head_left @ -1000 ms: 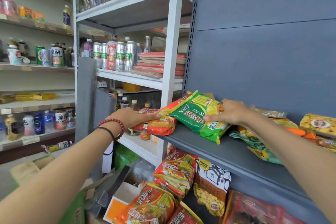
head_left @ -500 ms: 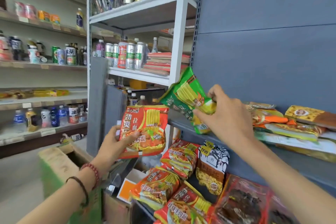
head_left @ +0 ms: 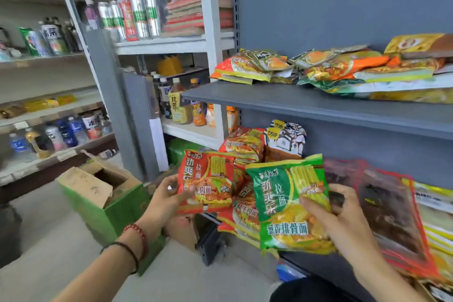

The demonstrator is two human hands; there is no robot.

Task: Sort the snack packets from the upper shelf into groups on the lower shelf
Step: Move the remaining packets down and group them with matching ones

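From the head view, the left hand (head_left: 163, 200) pinches a red noodle packet (head_left: 207, 181) and the right hand (head_left: 335, 216) pinches a green noodle packet (head_left: 289, 203), both held in front of the lower shelf (head_left: 326, 267). More packets (head_left: 331, 68) lie piled on the upper shelf (head_left: 306, 105).

Both forearms are bare, with no sleeves showing anywhere along them. The left wrist carries a bracelet of round red beads (head_left: 137, 233) and, just behind it toward 7 o'clock, a thin black cord band (head_left: 123, 250) that loops loosely around the arm. The right hand (head_left: 343, 223) and its wrist wear nothing, and a patch of dark clothing (head_left: 316, 289) shows at 6 o'clock below the right forearm.
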